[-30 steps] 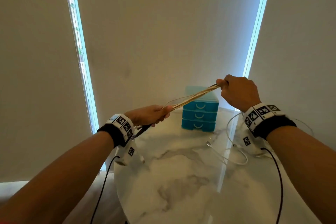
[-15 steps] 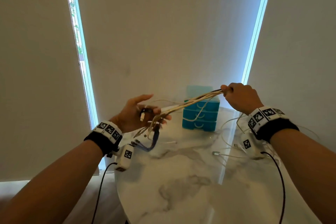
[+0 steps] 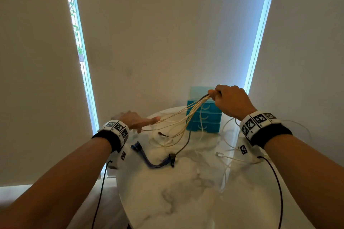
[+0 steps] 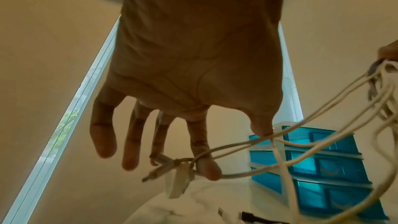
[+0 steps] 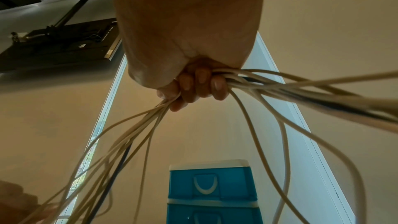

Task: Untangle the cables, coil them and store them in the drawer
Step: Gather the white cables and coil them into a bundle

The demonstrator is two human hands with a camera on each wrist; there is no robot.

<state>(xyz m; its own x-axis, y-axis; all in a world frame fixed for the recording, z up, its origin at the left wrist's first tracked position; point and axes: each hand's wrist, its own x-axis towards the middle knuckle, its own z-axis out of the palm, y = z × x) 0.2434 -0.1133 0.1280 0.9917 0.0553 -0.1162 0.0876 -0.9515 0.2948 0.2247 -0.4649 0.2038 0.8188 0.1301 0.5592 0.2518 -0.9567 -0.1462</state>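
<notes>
A second ago I pulled the bunch of thin cream-white cables [image 3: 183, 117] tight between my two hands. Now my left hand [image 3: 134, 120] has let most of it go. Its fingers are spread out and nearly straight, and from the left wrist view one loop of cable still hangs over my pointer finger and touches my thumb. My right hand [image 3: 229, 100] is a fist, squeezed hard around the bunch, right above the little blue plastic chest of three drawers [image 3: 204, 117].

So the cables now sag and fan out from my fist down to the white marble worktop [image 3: 176, 201], on the near side of the blue chest. A short blue cable [image 3: 149, 160] has dropped onto the worktop, near and left of the chest, with a dark grey cable [image 3: 186, 143] running up from it into my fist. More white cable lies in loops near and right of the chest. I think this helps, because loose cables are easier to pick apart one by one. None is coiled yet.

All three drawers of the blue chest look shut. I cannot see inside them, so I cannot tell if anything is stored there
</notes>
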